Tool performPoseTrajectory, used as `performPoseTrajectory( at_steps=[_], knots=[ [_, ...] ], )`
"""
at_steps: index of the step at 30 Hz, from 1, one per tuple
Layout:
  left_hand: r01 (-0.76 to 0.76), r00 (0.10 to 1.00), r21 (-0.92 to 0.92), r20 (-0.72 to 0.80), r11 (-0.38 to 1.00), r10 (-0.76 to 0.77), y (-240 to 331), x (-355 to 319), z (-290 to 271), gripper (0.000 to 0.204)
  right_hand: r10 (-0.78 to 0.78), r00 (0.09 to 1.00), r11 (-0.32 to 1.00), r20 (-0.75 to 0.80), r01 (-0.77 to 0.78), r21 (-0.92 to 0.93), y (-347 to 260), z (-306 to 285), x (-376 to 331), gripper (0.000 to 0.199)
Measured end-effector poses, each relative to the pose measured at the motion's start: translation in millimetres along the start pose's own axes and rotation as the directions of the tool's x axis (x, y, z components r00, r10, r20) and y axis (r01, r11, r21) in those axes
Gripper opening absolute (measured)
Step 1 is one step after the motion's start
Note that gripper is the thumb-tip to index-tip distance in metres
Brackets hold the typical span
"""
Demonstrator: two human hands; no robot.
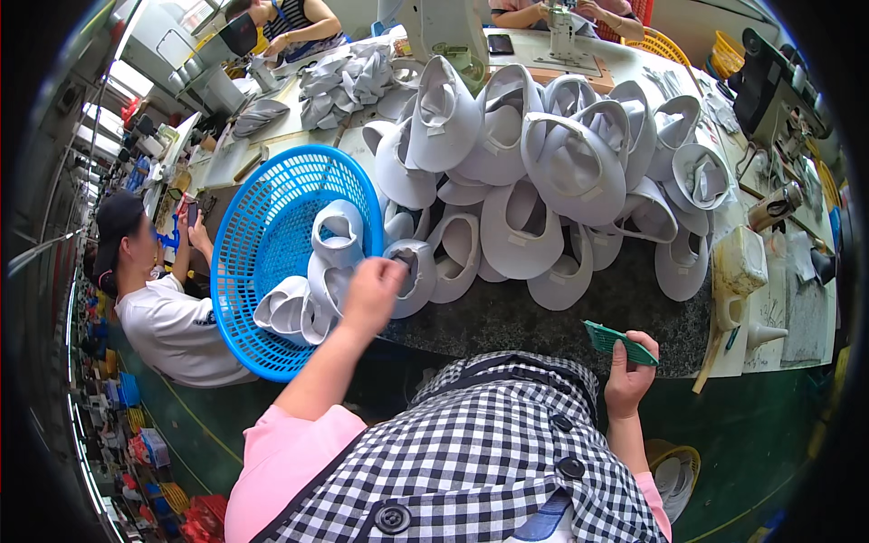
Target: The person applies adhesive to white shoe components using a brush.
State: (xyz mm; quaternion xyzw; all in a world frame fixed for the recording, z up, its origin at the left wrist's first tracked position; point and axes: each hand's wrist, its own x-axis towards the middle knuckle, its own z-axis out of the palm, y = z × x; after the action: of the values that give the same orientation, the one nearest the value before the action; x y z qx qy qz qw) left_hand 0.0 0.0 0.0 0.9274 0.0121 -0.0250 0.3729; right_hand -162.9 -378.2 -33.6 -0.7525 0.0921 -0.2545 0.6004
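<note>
White shoe upper (420,291) noted at the fingertip side of the left hand (373,297), at the pile's near left corner, just right of the blue plastic basket (262,231). The hand is blurred, its fingers bent; contact is suggested, but whether the upper is pinched cannot be told. Its long axis is partly covered by the hand. The neighbouring upper (522,256) is laid lengthwise to the body, rounded closed end nearest the person.

The left hand is clearly the nearer one: the upper is placed ahead and slightly right of it, the basket to its left. Basket tilted; loose uppers (337,222) are held along its right side, with the left forearm crossing in front of its near rim.

The right hand (631,380) is positioned well apart, right of the torso by the dark tabletop (507,328). A small green ridged piece (601,338) is pinched between its thumb and fingers, long axis sloped down to the right.
</note>
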Motion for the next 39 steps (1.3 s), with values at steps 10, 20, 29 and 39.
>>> performPoseTrajectory(
  at_steps=[10, 20, 29, 39],
  knots=[
    [-0.5, 0.85, -0.073, 0.151, 0.863, 0.505, 93.7, -45.6, 8.7, 0.026, -0.173, 0.985, 0.973, -0.01, 0.169, -0.154, -26.0, -36.1, 17.5, 0.009],
    [-0.918, 0.342, -0.073, 0.352, 0.39, 0.871, 200.2, -59.7, 78.1, 0.039, 0.011, 0.782, 0.915, 0.623, 0.244, -0.323, -102.3, -27.3, 58.0, 0.039],
    [-0.448, 0.823, -0.601, 0.013, 0.662, 0.568, 230.8, -51.6, 136.8, 0.029, 0.464, 0.83, 0.547, 0.31, -0.543, 0.638, -23.2, -114.7, 58.6, 0.028],
    [-0.385, 0.831, -0.303, 0.297, 0.872, 0.47, 279.8, -74.9, 218.7, 0.038, 0.336, 0.885, 0.526, 0.323, -0.461, 0.715, -16.5, -160.2, 45.0, 0.026]
  ],
)
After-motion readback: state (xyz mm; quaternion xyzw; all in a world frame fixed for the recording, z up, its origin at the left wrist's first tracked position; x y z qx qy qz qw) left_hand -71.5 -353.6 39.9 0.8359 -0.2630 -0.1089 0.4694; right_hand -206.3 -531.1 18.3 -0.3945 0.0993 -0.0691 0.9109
